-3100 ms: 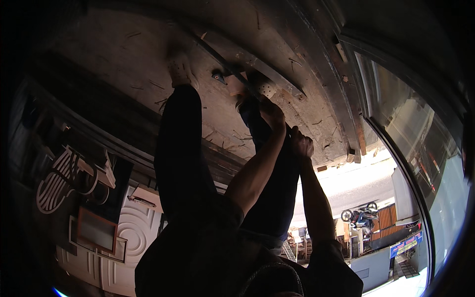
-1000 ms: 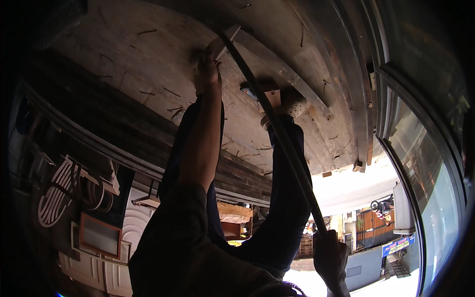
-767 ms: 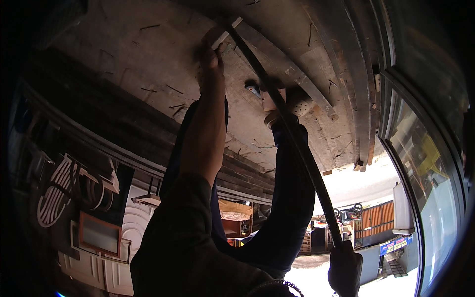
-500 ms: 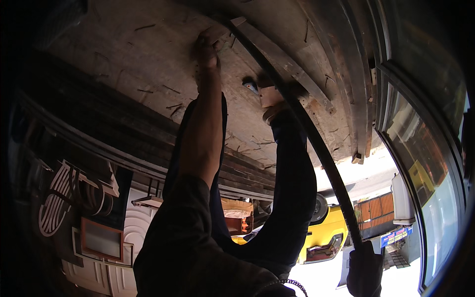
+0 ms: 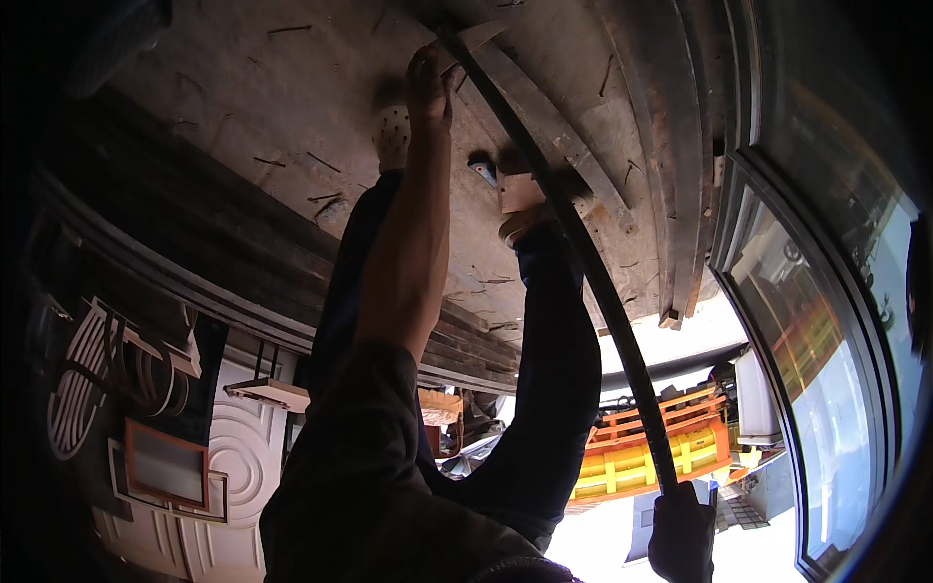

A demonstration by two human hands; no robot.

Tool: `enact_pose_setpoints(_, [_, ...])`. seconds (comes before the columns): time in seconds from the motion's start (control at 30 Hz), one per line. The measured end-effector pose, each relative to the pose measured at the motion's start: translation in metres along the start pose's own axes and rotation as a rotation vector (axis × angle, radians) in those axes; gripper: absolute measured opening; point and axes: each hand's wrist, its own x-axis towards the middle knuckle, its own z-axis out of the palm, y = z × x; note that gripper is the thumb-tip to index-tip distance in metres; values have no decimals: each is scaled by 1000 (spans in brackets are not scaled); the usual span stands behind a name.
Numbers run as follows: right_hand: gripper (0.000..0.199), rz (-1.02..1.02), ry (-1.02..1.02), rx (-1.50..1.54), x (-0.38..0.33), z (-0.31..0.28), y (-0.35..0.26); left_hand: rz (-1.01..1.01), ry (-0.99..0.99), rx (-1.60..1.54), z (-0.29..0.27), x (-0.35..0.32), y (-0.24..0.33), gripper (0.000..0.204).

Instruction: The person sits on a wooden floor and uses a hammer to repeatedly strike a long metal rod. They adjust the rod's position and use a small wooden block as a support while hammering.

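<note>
My right hand, low on the right and mostly in shadow, is closed round the near end of a long dark bar. The bar runs up and leftward to the top of the view, bent by the lens. Beside its far end is my left hand, with fingers curled at a pale piece of wood; the exact grip is partly hidden. Under the bar, a flat board lies along the floor. A brown block-like piece sits by my foot, next to a small blue-grey object.
Long planks lie at the right, beside a glass door frame. Dark stacked lengths cross behind my legs. Nails or thin scraps litter the concrete floor. A yellow-and-orange vehicle is outside; framed panels stand at lower left.
My left hand has shifted slightly up and right, and my right hand, with the bar's near end, leftward. The view has shifted a little. Outside, a different yellow-and-orange part of a vehicle shows.
</note>
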Motion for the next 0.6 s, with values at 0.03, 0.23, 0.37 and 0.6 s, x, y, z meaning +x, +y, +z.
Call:
enact_pose_setpoints(0.03, [12, 312, -41, 157, 16, -15, -16, 17, -26, -6, 0, 5, -2, 24])
enact_pose_setpoints(0.23, [14, 378, 207, 448, 42, 47, 21, 61, 17, -135, -8, 5, -23, 23])
enact_pose_setpoints(0.37, [16, 340, 314, 232, 107, 144, 93, -11, 54, -21, -8, -3, -11, 35])
enact_pose_setpoints(0.6, [14, 331, 488, 286, 191, 214, 140, -88, -84, 296, -20, 14, 11, 57])
